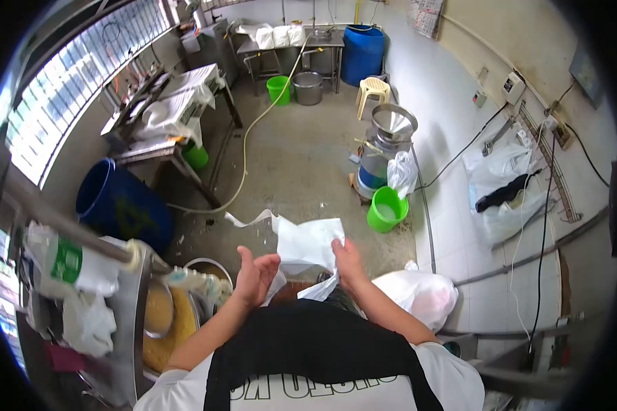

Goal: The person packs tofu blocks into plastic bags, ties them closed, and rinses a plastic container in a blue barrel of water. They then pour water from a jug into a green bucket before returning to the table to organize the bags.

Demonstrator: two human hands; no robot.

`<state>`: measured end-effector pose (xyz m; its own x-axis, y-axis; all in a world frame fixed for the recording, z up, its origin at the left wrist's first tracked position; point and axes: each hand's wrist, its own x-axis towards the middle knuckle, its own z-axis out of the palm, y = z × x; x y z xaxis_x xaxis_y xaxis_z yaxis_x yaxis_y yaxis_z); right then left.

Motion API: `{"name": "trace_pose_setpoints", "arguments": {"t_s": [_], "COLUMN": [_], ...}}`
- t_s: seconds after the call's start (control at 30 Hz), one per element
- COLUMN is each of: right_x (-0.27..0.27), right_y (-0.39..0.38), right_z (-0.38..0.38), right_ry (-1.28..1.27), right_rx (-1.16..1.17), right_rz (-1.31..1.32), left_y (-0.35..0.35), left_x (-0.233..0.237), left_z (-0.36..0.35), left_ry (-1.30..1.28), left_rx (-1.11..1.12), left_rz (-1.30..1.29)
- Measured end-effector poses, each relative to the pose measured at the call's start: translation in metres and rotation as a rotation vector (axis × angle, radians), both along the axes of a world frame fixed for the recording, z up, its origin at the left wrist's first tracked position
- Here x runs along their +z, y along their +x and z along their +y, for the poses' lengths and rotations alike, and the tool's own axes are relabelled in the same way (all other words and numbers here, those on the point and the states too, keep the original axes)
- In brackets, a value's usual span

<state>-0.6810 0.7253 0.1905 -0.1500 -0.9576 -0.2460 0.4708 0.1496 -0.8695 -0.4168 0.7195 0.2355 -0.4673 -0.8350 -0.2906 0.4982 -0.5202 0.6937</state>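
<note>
A thin white sheet [311, 241] hangs in front of my body, creased, with a long narrow strip trailing off its upper left corner. My right hand [348, 264] pinches its right edge between thumb and fingers. Just left of the sheet is my left hand [256, 275], palm turned inward, thumb raised and fingers stretched out. Its fingertips come close to the sheet's left edge. Loose white ends dangle below, partly in front of my black apron [308, 342].
A yellow hose [249, 137] runs across the concrete floor. Ahead right stand a machine with a metal funnel [395, 122] and a green bucket [387, 209]. A blue barrel [120, 212] and a vat of yellowish food [175, 335] are at left; a filled white bag [418, 298] lies right.
</note>
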Motion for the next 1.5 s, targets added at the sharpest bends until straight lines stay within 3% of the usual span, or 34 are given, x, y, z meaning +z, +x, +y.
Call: {"name": "trace_pose_setpoints", "arguments": {"t_s": [0.03,0.07,0.1,0.13,0.23,0.3,0.33,0.4,0.43,0.5,0.53,0.63,0.7,0.77,0.83,0.9,0.97,1.03,1.1,1.17,1.23,1.3,1.37,1.4,1.43,1.5], "right_x": [0.004,0.007,0.000,-0.009,-0.016,-0.008,0.010,0.050,0.036,-0.005,0.026,0.029,0.032,0.024,0.027,0.016,-0.009,-0.037,-0.060,-0.033,-0.034,-0.032,-0.035,-0.047,-0.055,-0.067], "right_y": [-0.007,-0.014,-0.021,-0.029,-0.049,-0.062,-0.070,-0.091,-0.104,-0.128,-0.127,-0.132,-0.141,-0.146,-0.136,-0.118,-0.087,-0.038,0.016,0.079,0.121,0.157,0.187,0.201,0.216,0.242], "right_z": [-0.017,-0.036,-0.053,-0.071,-0.115,-0.143,-0.155,-0.175,-0.186,-0.204,-0.208,-0.234,-0.256,-0.283,-0.316,-0.353,-0.404,-0.458,-0.516,-0.548,-0.579,-0.611,-0.642,-0.655,-0.673,-0.711], "right_ry": [-0.017,-0.033,-0.039,-0.075,-0.116,0.015,0.016,0.107,0.105,0.168,0.297,0.266,0.210,-0.006,-0.080,-0.239,-0.277,-0.359,-0.412,-0.403,-0.714,-0.694,-0.466,-0.604,-0.615,-0.816], "right_rx": [0.009,0.017,0.009,0.076,0.173,-0.090,-0.088,-0.234,-0.237,0.086,0.147,0.003,-0.049,-0.204,-0.226,-0.140,-0.045,0.144,0.448,0.763,0.885,1.059,1.201,1.092,1.133,0.892], "right_rz": [0.244,0.488,0.475,0.569,0.675,0.099,0.104,-0.396,-0.393,0.065,0.288,0.329,0.285,0.427,0.511,0.695,0.716,1.095,1.096,1.091,1.135,1.018,1.029,1.000,0.980,0.789], "left_y": [-0.011,-0.020,-0.027,-0.047,-0.062,-0.062,-0.059,-0.046,-0.043,-0.039,-0.036,-0.020,0.001,0.023,0.029,0.037,0.045,0.045,0.041,0.055,0.085,0.108,0.128,0.145,0.165,0.216], "left_x": [0.009,0.018,0.033,0.053,0.055,0.045,0.041,0.020,0.016,0.007,0.003,-0.015,-0.025,-0.046,-0.070,-0.095,-0.126,-0.140,-0.135,-0.115,-0.122,-0.119,-0.087,-0.101,-0.120,-0.143], "left_z": [-0.020,-0.036,-0.050,-0.064,-0.108,-0.135,-0.146,-0.171,-0.183,-0.203,-0.216,-0.258,-0.290,-0.318,-0.347,-0.376,-0.411,-0.445,-0.469,-0.486,-0.507,-0.515,-0.520,-0.528,-0.529,-0.525], "left_ry": [0.038,-0.076,-0.184,-0.432,-0.228,-0.189,-0.122,-0.025,-0.026,-0.111,-0.108,-0.040,-0.065,-0.124,-0.166,-0.071,-0.137,-0.027,0.081,0.090,0.026,0.114,0.207,0.204,0.205,0.086], "left_rx": [0.016,-0.052,-0.118,-0.097,-0.054,0.019,0.090,0.172,0.169,0.127,0.129,0.294,0.366,0.414,0.502,0.444,0.480,0.440,0.336,0.123,0.036,0.199,0.519,0.677,0.834,1.105], "left_rz": [0.016,-0.301,-0.620,-0.750,-0.747,-0.768,-0.717,-0.613,-0.609,-0.818,-0.810,-0.717,-0.839,-1.046,-0.991,-0.835,-0.817,-0.634,-0.491,-0.383,-0.430,-0.249,-0.211,-0.137,-0.063,0.215]}}
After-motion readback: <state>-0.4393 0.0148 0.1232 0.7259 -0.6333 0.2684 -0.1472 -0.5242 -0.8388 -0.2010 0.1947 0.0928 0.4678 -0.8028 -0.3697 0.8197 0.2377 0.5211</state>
